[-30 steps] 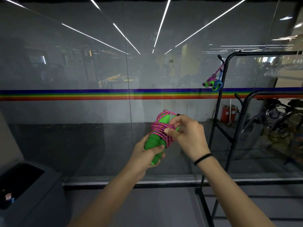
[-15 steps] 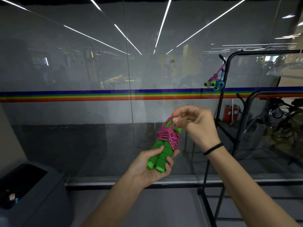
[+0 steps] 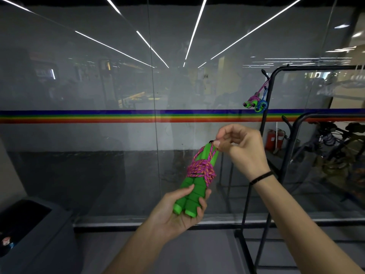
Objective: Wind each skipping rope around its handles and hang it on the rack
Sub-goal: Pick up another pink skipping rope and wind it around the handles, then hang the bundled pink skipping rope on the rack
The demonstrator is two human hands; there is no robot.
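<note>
Count, near field: 2 hands, 2 handles, 1 cord.

L: left hand (image 3: 177,212) at 6 o'clock of frame ctr, palm up, fingers and thumb curled round the butt ends of the green handles (image 3: 194,192). The 2 handles lie side by side, touching.

Long axis of the pair is tilted: butt ends toward 7 o'clock, cord ends toward 1 o'clock. The bundle sits just below frame ctr, held in the air and well apart from the rack.

The pink cord (image 3: 201,171) is wound in a thick band round both handles approx. mid-length, w/ a few strands running up to the top ends.

R: right hand (image 3: 241,149) at 4 o'clock of ctr, above the handles' top ends, thumb and forefinger pinching a strand of cord there. The other fingers are curled. Black wristband (image 3: 261,177) on that wrist.

Container: 1 dark bin (image 3: 39,234) at 8 o'clock, open top. 1 small object (image 3: 6,241) inside, too small to ID.

Rack (image 3: 268,115): black tube frame at 3 o'clock. A 2nd, lower frame (image 3: 296,135) stands just beside it.

Hung on the rack's hooks at 2 o'clock are 2 wound ropes: a pink-wound bundle (image 3: 251,101) and a blue-wound bundle (image 3: 260,105), touching, both w/ green handles.

Far: glass wall w/ 1 rainbow stripe (image 3: 98,116) across it. Red extinguisher (image 3: 271,138) behind the glass, count unclear.
</note>
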